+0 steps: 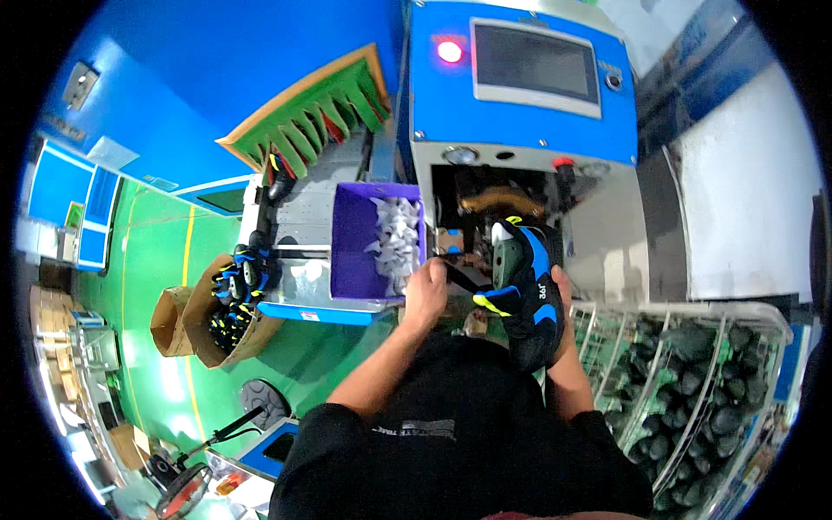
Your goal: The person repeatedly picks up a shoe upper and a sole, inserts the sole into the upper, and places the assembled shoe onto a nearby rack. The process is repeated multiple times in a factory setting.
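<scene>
My right hand (562, 299) grips the side of a black shoe upper (542, 299) with blue patches and yellow-green trim, held in front of my body with its white-tipped end pointing away. To the left, my left hand (426, 293) is closed beside the purple bin, its fingers curled. A dark strip (464, 277) runs from those fingers toward the shoe upper; what it is I cannot make out. Just beyond both hands is the opening of a blue-and-white machine (598, 221), with a brown curved part (503, 201) inside.
White crumpled pieces (397, 238) fill part of the purple bin (355, 251). Left of it, a conveyor (316, 204) passes under green strip curtains (325, 117). Cardboard boxes (208, 342) of shoe uppers stand on the floor. A wire rack (693, 314) holds several dark lumps at right.
</scene>
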Demonstrator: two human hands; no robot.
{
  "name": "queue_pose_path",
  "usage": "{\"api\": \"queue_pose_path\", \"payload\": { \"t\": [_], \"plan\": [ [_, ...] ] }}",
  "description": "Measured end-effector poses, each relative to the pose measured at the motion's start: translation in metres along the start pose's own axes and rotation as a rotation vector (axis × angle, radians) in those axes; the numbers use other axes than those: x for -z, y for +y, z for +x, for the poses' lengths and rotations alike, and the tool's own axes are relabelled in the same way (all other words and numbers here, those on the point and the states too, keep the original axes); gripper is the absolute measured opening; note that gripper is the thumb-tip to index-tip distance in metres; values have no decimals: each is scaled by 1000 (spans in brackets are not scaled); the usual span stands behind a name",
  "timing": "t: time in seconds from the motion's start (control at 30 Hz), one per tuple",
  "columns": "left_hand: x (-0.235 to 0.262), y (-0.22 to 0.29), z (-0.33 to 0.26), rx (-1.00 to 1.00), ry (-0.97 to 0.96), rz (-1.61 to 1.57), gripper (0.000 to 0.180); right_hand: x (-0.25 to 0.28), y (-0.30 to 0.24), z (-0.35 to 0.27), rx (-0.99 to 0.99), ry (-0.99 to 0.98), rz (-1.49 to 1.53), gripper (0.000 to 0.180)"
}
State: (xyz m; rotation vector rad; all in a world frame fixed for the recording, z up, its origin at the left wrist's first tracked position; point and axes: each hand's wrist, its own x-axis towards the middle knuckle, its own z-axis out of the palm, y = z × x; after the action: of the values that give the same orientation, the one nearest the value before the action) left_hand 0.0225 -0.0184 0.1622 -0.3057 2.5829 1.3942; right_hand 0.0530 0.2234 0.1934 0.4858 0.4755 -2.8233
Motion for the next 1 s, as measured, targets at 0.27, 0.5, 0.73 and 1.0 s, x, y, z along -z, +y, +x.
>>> {"api": "queue_pose_path", "payload": {
  "t": [0.27,0.5,0.73,1.0],
  "plan": [
    [-52,-31,-22,310,-464,-727,36,63,-1,-38,-194,184,-484,89],
    [-5,-29,7,-48,-351,-94,36,42,-21,5,207,327,-1061,107],
    [8,-56,20,66,-321,-41,41,3,-28,81,304,474,-1676,110],
    [-5,-109,40,236,-217,-549,37,-31,22,130,32,673,-2255,113]
  ]
}}
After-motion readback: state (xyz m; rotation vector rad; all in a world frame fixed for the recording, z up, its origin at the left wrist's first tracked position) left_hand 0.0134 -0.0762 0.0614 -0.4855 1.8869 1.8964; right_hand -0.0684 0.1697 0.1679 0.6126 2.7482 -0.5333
